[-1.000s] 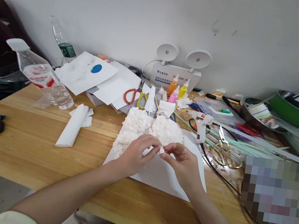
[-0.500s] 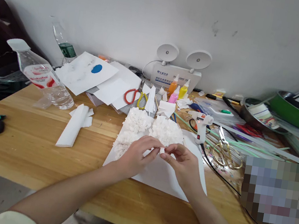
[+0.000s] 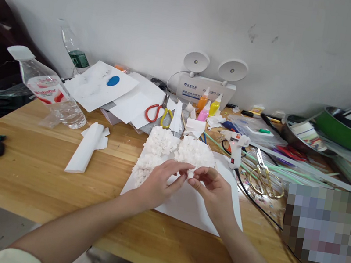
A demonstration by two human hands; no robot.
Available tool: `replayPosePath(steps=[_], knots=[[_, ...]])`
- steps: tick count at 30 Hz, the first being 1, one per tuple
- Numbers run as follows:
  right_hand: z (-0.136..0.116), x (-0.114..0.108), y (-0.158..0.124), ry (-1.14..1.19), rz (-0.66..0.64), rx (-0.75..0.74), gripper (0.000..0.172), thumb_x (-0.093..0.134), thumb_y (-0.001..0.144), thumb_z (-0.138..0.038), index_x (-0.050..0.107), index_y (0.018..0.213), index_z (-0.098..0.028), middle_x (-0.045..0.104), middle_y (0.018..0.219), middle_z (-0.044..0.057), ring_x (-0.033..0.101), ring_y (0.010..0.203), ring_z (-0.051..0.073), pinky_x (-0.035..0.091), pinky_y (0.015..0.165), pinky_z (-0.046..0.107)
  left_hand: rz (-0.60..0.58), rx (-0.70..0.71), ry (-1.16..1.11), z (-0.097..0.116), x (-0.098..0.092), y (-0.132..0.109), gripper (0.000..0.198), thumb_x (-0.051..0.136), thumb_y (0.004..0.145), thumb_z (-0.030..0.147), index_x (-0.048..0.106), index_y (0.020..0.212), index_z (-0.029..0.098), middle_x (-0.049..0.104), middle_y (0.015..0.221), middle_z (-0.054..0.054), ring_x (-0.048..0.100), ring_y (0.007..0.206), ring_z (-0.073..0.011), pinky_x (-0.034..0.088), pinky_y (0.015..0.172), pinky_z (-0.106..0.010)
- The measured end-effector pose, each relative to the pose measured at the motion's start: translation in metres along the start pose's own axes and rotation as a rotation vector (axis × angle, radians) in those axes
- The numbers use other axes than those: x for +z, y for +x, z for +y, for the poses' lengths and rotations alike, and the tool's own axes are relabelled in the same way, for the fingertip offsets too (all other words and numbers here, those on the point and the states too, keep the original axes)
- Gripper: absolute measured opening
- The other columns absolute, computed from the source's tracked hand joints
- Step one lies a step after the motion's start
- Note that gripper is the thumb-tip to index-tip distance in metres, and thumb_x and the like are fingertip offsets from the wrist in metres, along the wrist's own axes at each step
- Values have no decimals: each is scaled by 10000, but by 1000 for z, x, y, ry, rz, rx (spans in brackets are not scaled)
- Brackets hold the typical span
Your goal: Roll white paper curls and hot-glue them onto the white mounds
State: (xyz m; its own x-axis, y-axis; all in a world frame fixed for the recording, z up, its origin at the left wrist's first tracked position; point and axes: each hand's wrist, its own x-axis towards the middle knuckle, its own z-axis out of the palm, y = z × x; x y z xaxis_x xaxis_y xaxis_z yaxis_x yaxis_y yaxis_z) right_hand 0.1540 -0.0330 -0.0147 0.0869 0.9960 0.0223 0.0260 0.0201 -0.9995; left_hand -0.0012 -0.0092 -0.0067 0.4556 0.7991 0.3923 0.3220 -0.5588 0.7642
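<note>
Between the fingertips of my left hand (image 3: 164,181) and my right hand (image 3: 214,191) is a small white piece of paper (image 3: 190,174), pinched from both sides. It looks bent or rolled; its exact shape is partly covered by my fingers. Both hands are over a white paper sheet (image 3: 196,212) on the wooden table. On that sheet sit clusters of crumpled white paper pieces: one at the back left (image 3: 160,141), one at the back right (image 3: 195,151) and one at the front left (image 3: 145,166), partly behind my left hand.
A hot glue gun (image 3: 235,147) and gold-handled scissors (image 3: 265,181) are at the right, with a black cord trailing forward. Red-and-yellow-handled scissors (image 3: 158,115) and small paint bottles (image 3: 214,106) lie farther back. Left are a folded paper strip (image 3: 84,150) and a water bottle (image 3: 54,94).
My fingers have shifted slightly around the small white paper piece, and a little more of it shows between them. The surrounding things stay in place.
</note>
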Motion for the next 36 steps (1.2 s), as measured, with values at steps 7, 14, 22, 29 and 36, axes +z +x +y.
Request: replayPosePath(steps=[7,14,22,29,36], knots=[[-1,-2,0,-101,-61,-62,115,647,700,-294,624,785,-221,563,753,16,506,742,157,410,703,303,-6,30,70,-2,0,-1,307,422,837,153,483,1134,204,606,898,-37,543,854,-143,442,781,-279],[-1,-1,1,98,-85,-21,77,667,683,-247,592,683,-229,518,711,-22,489,719,125,403,670,258,-64,-39,-91,3,-1,-1,373,478,820,198,419,1189,208,579,965,-45,527,876,-142,441,802,-288],[0,2,2,415,-140,169,201,733,584,-332,582,674,-234,552,684,-20,522,721,152,430,674,301,-33,-132,-328,2,5,3,121,569,786,277,589,791,158,609,776,-33,548,761,-140,439,726,-268],[2,0,6,351,-163,118,165,699,633,-311,579,706,-225,561,687,-21,524,687,133,429,672,280,19,-142,-364,-2,10,2,150,549,792,287,569,756,142,575,719,-27,527,703,-125,435,679,-252],[4,-1,11,40,-161,-118,162,644,685,-333,584,736,-191,549,714,6,500,675,132,429,657,276,71,-114,-81,-2,7,4,121,513,772,240,572,710,155,577,648,-12,496,617,-116,423,607,-248]])
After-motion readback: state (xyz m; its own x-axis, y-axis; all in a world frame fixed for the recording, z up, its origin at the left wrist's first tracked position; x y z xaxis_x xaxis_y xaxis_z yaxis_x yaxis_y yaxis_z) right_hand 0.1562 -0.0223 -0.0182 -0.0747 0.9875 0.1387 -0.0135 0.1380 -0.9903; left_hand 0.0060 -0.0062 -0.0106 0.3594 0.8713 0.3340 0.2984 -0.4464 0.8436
